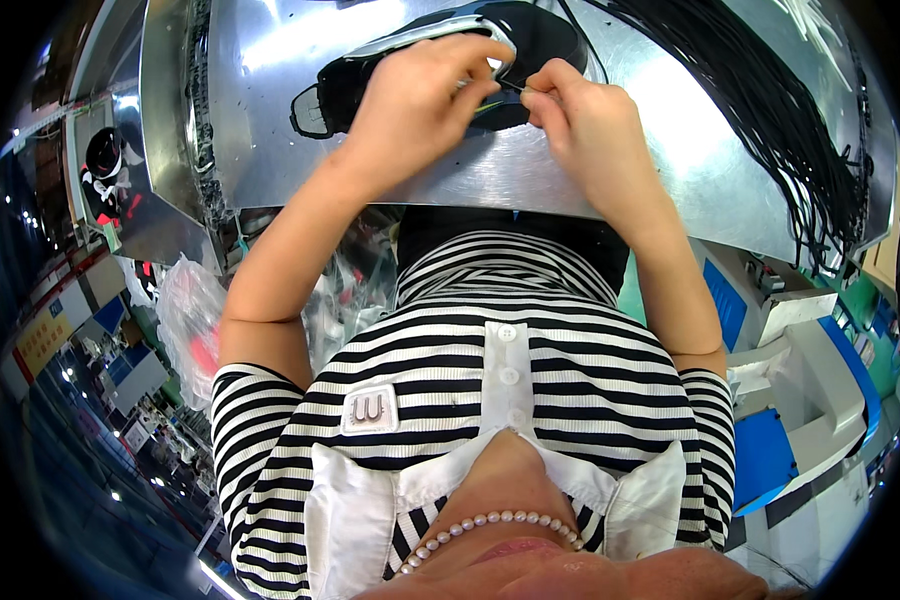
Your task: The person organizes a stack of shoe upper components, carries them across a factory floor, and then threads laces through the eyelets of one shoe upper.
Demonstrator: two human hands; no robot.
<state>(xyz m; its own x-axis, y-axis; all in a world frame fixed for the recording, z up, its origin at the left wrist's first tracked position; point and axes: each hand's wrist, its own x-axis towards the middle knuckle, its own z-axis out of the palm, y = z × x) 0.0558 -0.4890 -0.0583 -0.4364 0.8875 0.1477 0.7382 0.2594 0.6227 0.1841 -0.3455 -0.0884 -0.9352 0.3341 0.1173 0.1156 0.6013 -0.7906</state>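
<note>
A black shoe point(350, 92) with a pale grey-white strip lies on its side on the metal table, its heel loop pointing left and its toe to the right. My left hand point(425, 100) rests over the shoe's middle, fingers curled and closed on its upper near the lacing; its fingertips are partly hidden. Just to the right, my right hand point(600, 120) pinches a thin black shoelace point(511, 87) between thumb and forefinger. A short stretch of that lace shows between the two hands.
The metal table point(290, 180) has its near edge close to my waist. A long bundle of black laces point(760, 110) drapes over its right side. White strips point(820, 25) lie at the far right. A grey and blue machine point(800, 390) stands below right, clear plastic bags point(190, 320) below left.
</note>
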